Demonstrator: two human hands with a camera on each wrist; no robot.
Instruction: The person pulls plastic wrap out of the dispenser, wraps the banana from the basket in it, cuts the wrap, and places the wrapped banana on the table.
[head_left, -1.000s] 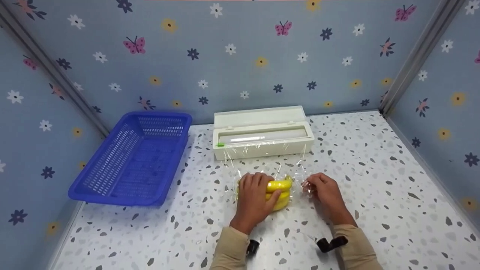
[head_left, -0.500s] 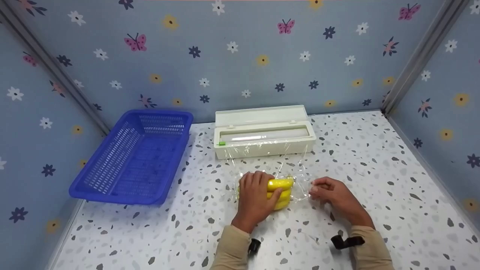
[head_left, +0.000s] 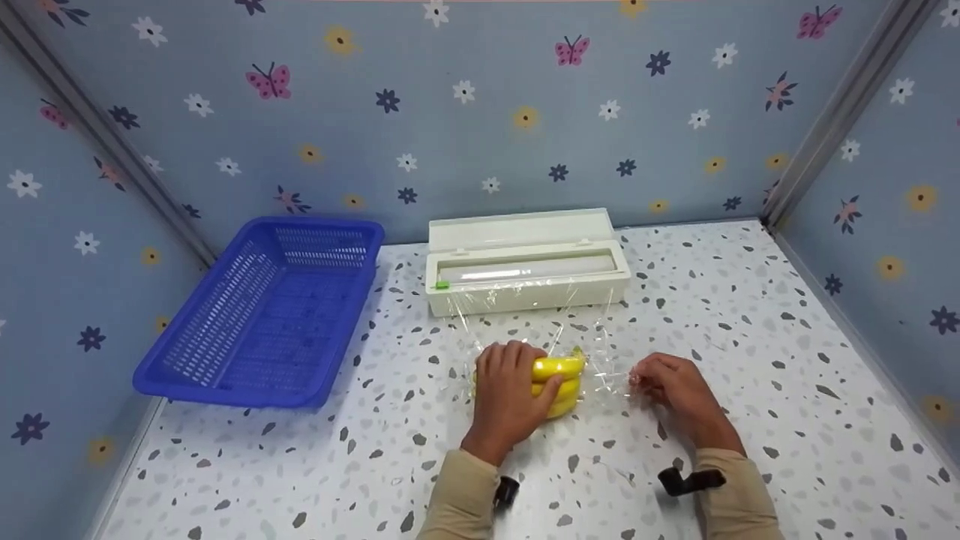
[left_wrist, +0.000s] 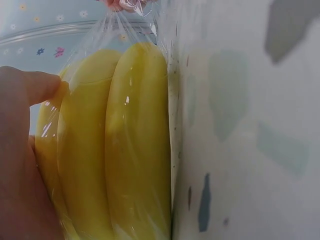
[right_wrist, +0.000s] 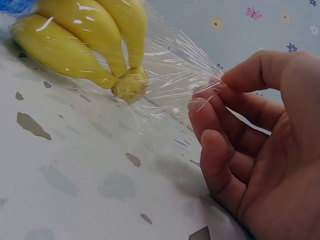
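A bunch of yellow bananas [head_left: 559, 386] lies on the speckled table under clear plastic wrap [right_wrist: 170, 65]. My left hand [head_left: 506, 394] grips the bunch from above, thumb on the near side, covering its left part. To the right of the stem, my right hand [head_left: 679, 390] pinches a gathered edge of the wrap between thumb and fingertips. In the right wrist view the wrap runs in taut creases from the bananas [right_wrist: 80, 40] to those fingers. From the bunch the film stretches back to the white wrap dispenser [head_left: 525, 296], whose lid stands up over a roll.
At the left a blue plastic basket [head_left: 334, 360] with slotted walls stands on the table. A small green piece [head_left: 442, 285] sits at the dispenser's front left. Flower-patterned panels [head_left: 480, 135] enclose the table at the back and both sides.
My right hand has moved to the right, away from the bananas, drawing the wrap's edge out with it. The left hand has stayed on the bunch.
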